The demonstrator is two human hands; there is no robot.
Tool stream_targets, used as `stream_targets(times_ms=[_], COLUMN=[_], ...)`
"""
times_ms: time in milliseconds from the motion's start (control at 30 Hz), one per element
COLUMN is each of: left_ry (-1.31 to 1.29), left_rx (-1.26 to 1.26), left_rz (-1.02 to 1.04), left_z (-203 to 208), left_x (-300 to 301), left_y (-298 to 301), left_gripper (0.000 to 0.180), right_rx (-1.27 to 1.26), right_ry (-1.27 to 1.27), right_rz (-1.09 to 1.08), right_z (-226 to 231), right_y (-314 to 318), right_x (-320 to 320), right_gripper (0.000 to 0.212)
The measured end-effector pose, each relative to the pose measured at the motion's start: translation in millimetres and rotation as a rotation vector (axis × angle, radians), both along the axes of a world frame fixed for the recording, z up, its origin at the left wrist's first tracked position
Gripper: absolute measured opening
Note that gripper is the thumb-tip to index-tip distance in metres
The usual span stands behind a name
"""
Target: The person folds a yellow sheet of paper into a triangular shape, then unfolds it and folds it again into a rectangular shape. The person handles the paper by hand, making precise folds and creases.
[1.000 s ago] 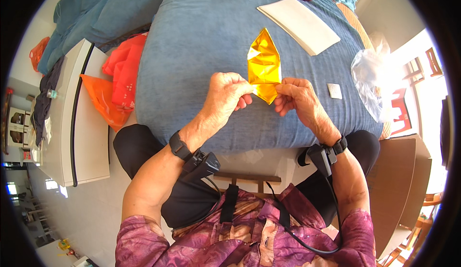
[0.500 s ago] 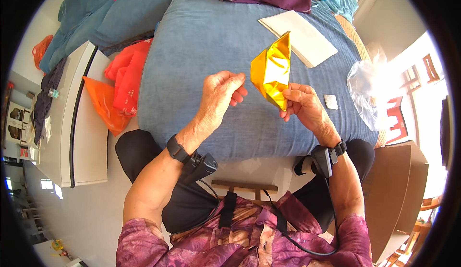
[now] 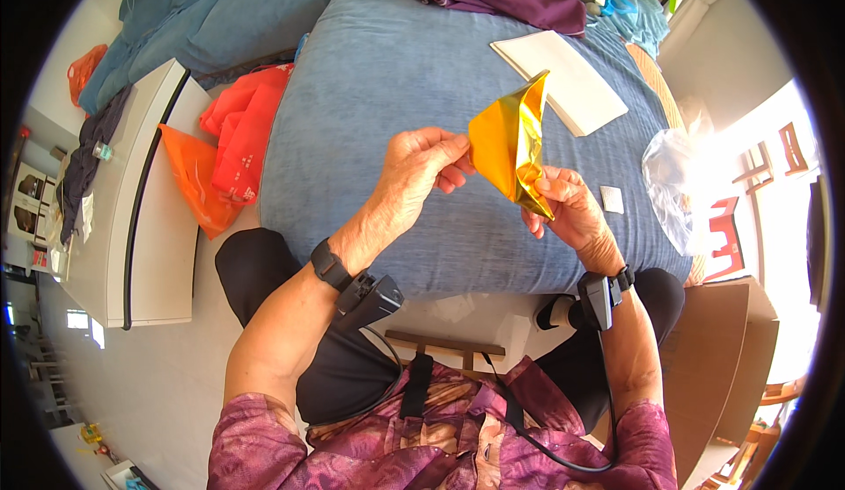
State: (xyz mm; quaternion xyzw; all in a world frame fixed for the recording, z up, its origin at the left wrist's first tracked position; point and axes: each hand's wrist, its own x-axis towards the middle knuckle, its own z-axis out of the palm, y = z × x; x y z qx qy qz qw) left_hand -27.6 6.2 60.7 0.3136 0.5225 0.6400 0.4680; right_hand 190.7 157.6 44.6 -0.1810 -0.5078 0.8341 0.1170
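Observation:
A folded sheet of gold foil paper, shiny and boat-like with a pointed top, is held up above the bed. My right hand pinches its lower corner between thumb and fingers. At the foil's left edge is my left hand, thumb and fingertips closed together on the edge. A cream stack of paper sheets lies on the bed just beyond the foil. To the right of my right hand rests a small white square packet.
The blue-covered bed spreads in front of me, with purple cloth at its far end. A clear plastic bag sits at its right edge. Left stand a white cabinet and red and orange bags; a cardboard box is at right.
My left hand has moved right and now meets the foil's left edge, where before a gap showed. The foil has turned, showing a broader flat face. The whole view has shifted slightly.

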Motion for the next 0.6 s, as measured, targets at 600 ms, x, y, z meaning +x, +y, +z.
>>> stream_targets(times_ms=[600], left_ry=[0.125], left_rx=[0.025], left_rz=[0.079], left_z=[3.5], left_x=[0.5], left_y=[-1.2], left_gripper=[0.017], right_rx=[0.341], right_ry=[-0.132], right_rz=[-0.180], right_z=[2.2], right_y=[-5.5], right_x=[-4.0], right_gripper=[0.032])
